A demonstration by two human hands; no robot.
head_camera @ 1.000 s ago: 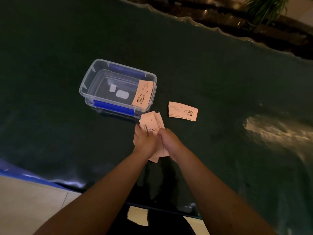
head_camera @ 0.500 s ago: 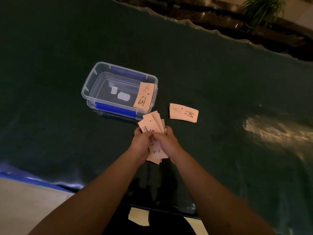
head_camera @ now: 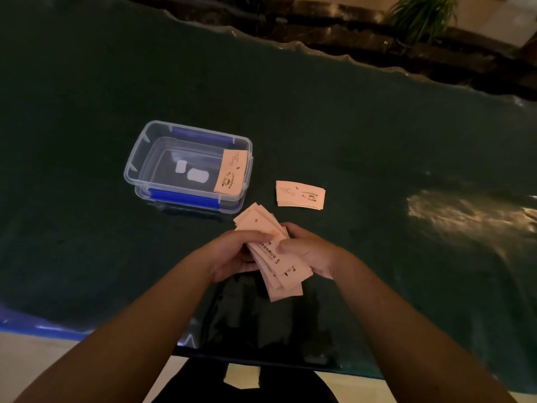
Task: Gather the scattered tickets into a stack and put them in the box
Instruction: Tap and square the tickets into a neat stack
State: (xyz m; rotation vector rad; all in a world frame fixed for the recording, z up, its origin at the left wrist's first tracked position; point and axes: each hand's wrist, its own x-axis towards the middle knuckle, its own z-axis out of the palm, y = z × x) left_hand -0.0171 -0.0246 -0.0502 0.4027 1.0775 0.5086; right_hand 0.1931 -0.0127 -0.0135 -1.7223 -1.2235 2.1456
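Near the middle of the desk (head_camera: 348, 117), toward its near edge, both hands hold a loose fan of pink tickets (head_camera: 271, 254) just above the dark green cover. The left hand (head_camera: 232, 254) has its fingers (head_camera: 258, 235) closed over the top of the fan, and the right hand (head_camera: 308, 248) grips the same tickets from the other side, thumb pressed on the printed face. The fan is uneven, its ends splayed at both top and bottom, so the step in hand looks to be squaring the gathered tickets into a stack. A small neat pile (head_camera: 300, 195) lies on the desk just right of the clear box (head_camera: 139, 158), apart from the hands, and one ticket (head_camera: 231, 173) already leans inside the box against its right wall. Next, the edges need tapping flush, then the pile on the desk needs collecting before everything goes into the box.
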